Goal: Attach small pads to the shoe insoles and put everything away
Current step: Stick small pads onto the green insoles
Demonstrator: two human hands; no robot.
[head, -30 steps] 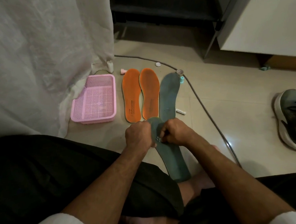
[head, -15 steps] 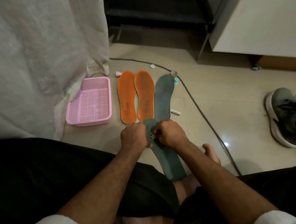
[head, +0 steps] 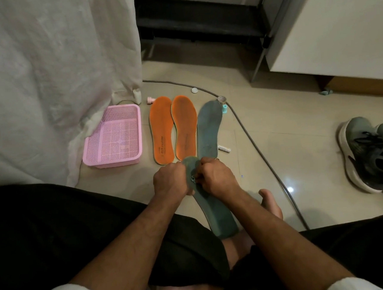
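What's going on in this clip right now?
A person sitting on the floor holds a grey-green insole over their lap. The left hand grips its upper end while the right hand pinches something small against it, likely a pad, though it is too small to tell. A second grey-green insole and two orange insoles lie on the tiles beside a pink basket, which holds nothing visible.

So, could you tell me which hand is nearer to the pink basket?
Left. The left hand is to the right of the pink basket, slightly nearer the person; the right hand is further right, beyond the left.
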